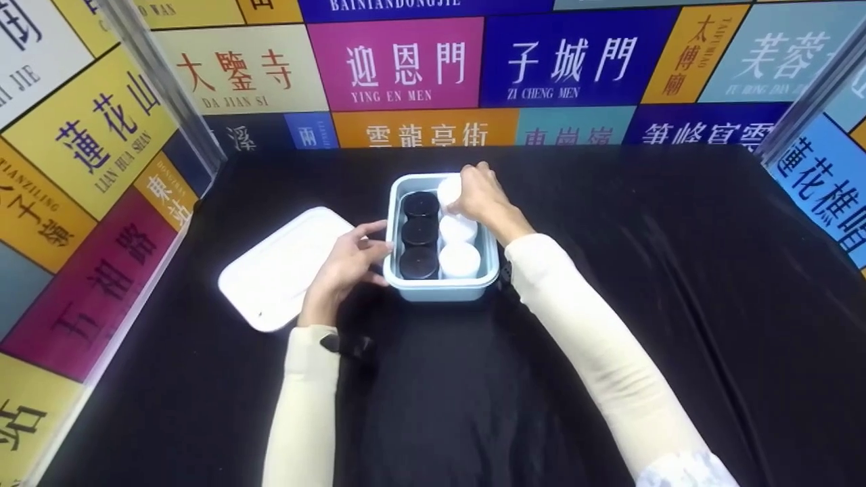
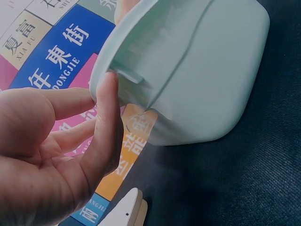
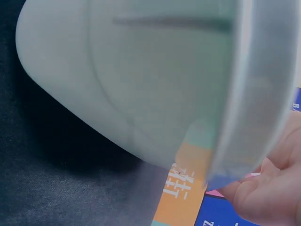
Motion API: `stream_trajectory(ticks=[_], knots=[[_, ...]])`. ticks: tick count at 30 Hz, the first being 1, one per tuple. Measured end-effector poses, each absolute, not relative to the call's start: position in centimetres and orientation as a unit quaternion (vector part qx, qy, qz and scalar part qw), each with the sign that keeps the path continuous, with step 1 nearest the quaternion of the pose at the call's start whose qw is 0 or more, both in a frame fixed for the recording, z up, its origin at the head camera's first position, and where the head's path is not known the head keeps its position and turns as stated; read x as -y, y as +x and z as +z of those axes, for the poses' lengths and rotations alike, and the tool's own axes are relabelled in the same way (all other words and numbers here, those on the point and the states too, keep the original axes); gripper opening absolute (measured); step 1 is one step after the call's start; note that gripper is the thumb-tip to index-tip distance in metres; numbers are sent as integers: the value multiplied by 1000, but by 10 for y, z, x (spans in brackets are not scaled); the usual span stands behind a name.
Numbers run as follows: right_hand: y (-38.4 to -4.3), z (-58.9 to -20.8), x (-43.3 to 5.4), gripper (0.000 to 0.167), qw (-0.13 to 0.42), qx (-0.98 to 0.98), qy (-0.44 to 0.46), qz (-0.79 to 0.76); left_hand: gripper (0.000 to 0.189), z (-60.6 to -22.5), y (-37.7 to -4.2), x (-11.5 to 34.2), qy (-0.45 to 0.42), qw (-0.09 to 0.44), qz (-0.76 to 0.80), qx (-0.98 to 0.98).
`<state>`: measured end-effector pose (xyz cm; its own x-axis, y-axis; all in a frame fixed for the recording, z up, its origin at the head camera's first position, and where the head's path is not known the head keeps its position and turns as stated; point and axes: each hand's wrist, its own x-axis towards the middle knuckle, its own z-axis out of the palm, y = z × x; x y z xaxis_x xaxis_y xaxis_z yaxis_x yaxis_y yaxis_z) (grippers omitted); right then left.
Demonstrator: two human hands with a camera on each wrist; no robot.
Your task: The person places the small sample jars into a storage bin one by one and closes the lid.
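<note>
A pale blue rectangular box (image 1: 443,292) holds a column of black cylinders (image 1: 419,232) on its left and a column of white cylinders (image 1: 460,260) on its right. My right hand (image 1: 482,196) reaches over the far right corner and grips the farthest white cylinder (image 1: 448,191), partly covering it. Along the box's left side, my left hand (image 1: 348,260) touches the rim with spread fingers. The left wrist view shows fingertips (image 2: 110,82) against the underside of that rim. In the right wrist view the box wall hides most of the right hand (image 3: 273,188).
A white lid (image 1: 277,270) lies flat on the black cloth (image 1: 609,203), left of the box and partly behind the left hand. Panels with coloured signs (image 1: 399,64) stand along the back and both sides.
</note>
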<state>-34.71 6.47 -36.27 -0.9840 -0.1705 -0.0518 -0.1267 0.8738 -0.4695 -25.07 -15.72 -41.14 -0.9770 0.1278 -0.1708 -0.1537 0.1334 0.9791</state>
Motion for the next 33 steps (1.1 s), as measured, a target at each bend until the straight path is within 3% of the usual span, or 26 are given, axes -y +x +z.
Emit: stream_trajectory(ticks=[10, 19, 23, 29, 33], knots=[[-335, -345, -69, 63, 36, -958, -82, -273, 49, -408, -251, 157, -22, 112, 646, -755], [-291, -341, -61, 37, -26, -901, -139, -410, 44, -398, -247, 175, -54, 74, 595, -799], [-267, -343, -45, 35, -1, -848, -154, -506, 41, -393, -246, 195, -46, 26, 502, -863], [-233, -347, -20, 40, 89, -758, -146, -629, 40, -393, -244, 225, -15, -40, 388, -920], [-212, -356, -2, 44, 157, -692, -142, -690, 41, -392, -243, 248, 1, -51, 358, -932]])
